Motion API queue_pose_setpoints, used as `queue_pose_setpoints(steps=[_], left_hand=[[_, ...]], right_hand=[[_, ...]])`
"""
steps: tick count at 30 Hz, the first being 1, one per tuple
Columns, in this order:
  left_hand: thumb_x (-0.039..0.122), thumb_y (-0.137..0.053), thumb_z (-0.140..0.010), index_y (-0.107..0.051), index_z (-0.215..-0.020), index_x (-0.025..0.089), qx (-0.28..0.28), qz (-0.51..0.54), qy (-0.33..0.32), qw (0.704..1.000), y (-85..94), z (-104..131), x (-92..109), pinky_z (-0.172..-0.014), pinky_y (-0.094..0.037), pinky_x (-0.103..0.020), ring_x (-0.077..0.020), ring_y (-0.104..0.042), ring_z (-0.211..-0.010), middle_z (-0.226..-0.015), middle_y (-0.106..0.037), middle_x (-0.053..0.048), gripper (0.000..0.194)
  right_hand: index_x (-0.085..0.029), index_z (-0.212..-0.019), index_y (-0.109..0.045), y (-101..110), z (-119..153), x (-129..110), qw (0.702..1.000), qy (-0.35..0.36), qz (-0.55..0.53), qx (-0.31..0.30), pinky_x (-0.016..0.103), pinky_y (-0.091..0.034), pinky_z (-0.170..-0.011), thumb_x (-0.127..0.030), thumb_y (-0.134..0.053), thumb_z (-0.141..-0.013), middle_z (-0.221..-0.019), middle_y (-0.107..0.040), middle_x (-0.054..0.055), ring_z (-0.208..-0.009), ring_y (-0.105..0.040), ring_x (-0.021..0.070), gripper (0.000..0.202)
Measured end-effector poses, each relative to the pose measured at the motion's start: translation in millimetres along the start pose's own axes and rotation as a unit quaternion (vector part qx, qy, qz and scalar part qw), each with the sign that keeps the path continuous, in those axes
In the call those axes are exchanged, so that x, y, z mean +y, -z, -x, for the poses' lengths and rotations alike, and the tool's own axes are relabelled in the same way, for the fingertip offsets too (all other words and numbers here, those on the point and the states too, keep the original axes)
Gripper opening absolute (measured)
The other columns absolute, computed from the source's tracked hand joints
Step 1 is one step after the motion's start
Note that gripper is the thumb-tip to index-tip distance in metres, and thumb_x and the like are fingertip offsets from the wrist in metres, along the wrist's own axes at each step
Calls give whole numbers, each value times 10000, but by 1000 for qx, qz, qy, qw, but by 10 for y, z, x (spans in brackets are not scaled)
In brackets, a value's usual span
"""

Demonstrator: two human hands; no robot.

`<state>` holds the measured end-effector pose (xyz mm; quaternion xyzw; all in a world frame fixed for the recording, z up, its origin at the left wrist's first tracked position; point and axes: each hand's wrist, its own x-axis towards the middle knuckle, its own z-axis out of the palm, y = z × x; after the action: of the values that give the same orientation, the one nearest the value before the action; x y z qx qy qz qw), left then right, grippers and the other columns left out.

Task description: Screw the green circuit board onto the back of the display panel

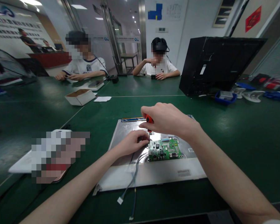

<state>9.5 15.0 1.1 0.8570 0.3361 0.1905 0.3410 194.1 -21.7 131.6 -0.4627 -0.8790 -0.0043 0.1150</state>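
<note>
My right hand is wrapped around the handle of a red and black screwdriver, its thin shaft pointing down at the upper left corner of a green circuit board. Beside the shaft's tip, the fingertips of my left hand are pressed together; whatever is in them is too small to make out. The board lies on the silver metal back of a flat display panel. From the board's left side, dark cables run over the panel's near edge, ending in white connectors.
A large black monitor housing stands at the back right near a blue tray. Left of the panel lie a blurred-out phone-like item and an open white box. Two people sit across the green table.
</note>
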Motion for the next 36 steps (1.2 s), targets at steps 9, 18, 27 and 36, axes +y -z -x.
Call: queue_pose_setpoints(steps=[9,18,27,36], left_hand=[[215,-589,-850,-652,-828,182,-3,-11,-1,1000,17,0,26,-681,-459,-295,-182,-591,-734,-769,-650,-6,74],[189,-585,-848,-646,-835,176,4,-1,-9,1000,4,-2,26,-682,-464,-291,-180,-603,-736,-801,-663,-14,63],[178,-592,-844,-649,-813,177,-1,-8,8,1000,20,2,77,-687,-469,-292,-177,-591,-729,-754,-645,-6,65],[223,-589,-854,-653,-847,181,-1,-12,7,1000,8,6,40,-689,-484,-303,-190,-611,-746,-787,-671,-16,77]], right_hand=[[-190,-912,-664,1,-13,-3,1000,-9,18,-1,264,-258,-530,-330,-532,-919,-756,-659,41,-652,-546,151,193],[-191,-1005,-598,19,27,-8,1000,19,-1,-15,252,-263,-525,-250,-584,-829,-833,-669,36,-665,-535,147,186],[-210,-870,-688,17,-19,-11,1000,-19,-14,-17,263,-284,-554,-446,-549,-933,-739,-665,32,-660,-562,155,282],[-184,-1005,-608,22,25,4,999,28,-12,-19,249,-272,-521,-216,-572,-819,-833,-670,37,-673,-537,150,192]])
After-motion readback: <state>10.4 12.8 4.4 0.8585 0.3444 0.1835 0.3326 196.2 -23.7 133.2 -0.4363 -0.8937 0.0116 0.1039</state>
